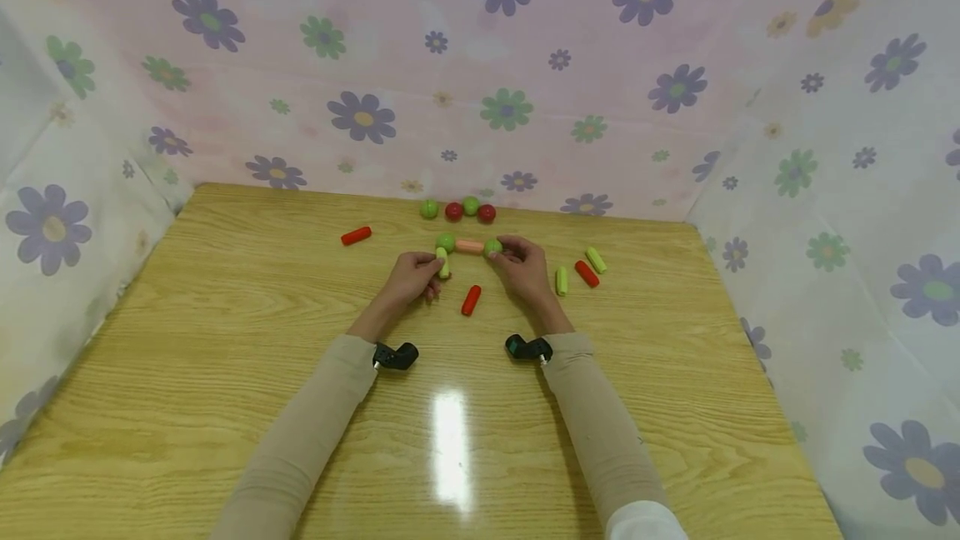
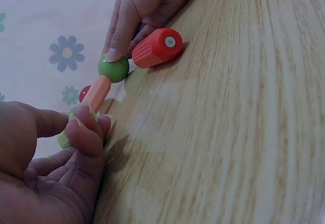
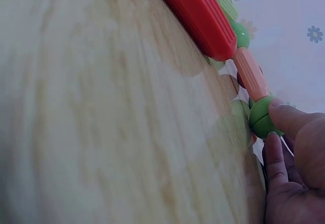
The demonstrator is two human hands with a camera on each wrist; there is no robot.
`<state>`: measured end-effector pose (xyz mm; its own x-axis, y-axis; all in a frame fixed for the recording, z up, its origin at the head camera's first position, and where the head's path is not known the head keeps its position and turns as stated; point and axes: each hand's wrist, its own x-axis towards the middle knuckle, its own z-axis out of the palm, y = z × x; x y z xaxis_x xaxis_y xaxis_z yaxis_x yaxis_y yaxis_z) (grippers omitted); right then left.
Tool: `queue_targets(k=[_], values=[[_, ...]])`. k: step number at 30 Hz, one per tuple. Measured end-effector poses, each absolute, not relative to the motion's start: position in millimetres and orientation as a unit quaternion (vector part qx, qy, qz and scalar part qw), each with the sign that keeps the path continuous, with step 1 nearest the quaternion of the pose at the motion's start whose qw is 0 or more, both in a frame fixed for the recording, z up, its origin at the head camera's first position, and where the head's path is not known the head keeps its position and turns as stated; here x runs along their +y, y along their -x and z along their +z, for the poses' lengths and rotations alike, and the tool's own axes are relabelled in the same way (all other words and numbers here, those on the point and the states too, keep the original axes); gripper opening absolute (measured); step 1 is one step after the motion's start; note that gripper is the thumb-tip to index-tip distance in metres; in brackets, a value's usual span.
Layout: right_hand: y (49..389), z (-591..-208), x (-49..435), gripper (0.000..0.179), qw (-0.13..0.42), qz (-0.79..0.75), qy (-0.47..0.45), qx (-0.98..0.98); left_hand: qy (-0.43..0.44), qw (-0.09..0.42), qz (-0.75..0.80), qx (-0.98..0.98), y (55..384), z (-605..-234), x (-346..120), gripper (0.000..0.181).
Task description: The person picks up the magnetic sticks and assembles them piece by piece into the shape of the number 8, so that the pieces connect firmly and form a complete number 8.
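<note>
My left hand (image 1: 411, 275) pinches a light green ribbed rod (image 1: 443, 263) between thumb and fingers. The rod's far end meets a green ball (image 1: 446, 242). From that ball a peach-orange rod (image 1: 470, 247) runs right to a second green ball (image 1: 492, 247), which my right hand (image 1: 525, 269) grips by thumb and fingertips. In the right wrist view, ball, orange rod (image 3: 251, 74) and ball form one line. A red rod (image 1: 471, 300) lies between the hands; the left wrist view shows a round silvery disc in the end of this red rod (image 2: 152, 49).
Behind the hands sit two loose green balls (image 1: 429, 208) and two red balls (image 1: 453, 212) near the flowered cloth (image 1: 450, 65). Another red rod (image 1: 356, 236) lies at left. Right of my right hand are two light green rods (image 1: 562, 281) and a red rod (image 1: 587, 274).
</note>
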<state>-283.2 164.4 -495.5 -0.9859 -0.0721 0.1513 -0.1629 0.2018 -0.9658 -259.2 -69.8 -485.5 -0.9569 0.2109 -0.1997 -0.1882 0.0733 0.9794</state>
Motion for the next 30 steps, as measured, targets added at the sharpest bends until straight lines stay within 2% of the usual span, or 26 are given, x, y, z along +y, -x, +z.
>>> queue_targets(k=[5,13,30], values=[[272,-472,160,0.037,0.007,0.623,-0.058,-0.780,-0.010,0.145,0.674,0.724,260,-484,-70,0.041],[289,-504,166,0.036,0.022,0.623,-0.048,-0.780,-0.017,0.149,0.665,0.732,260,-482,-69,0.041],[290,-506,165,0.033,0.033,0.615,-0.047,-0.786,-0.006,0.152,0.658,0.738,262,-479,-68,0.040]])
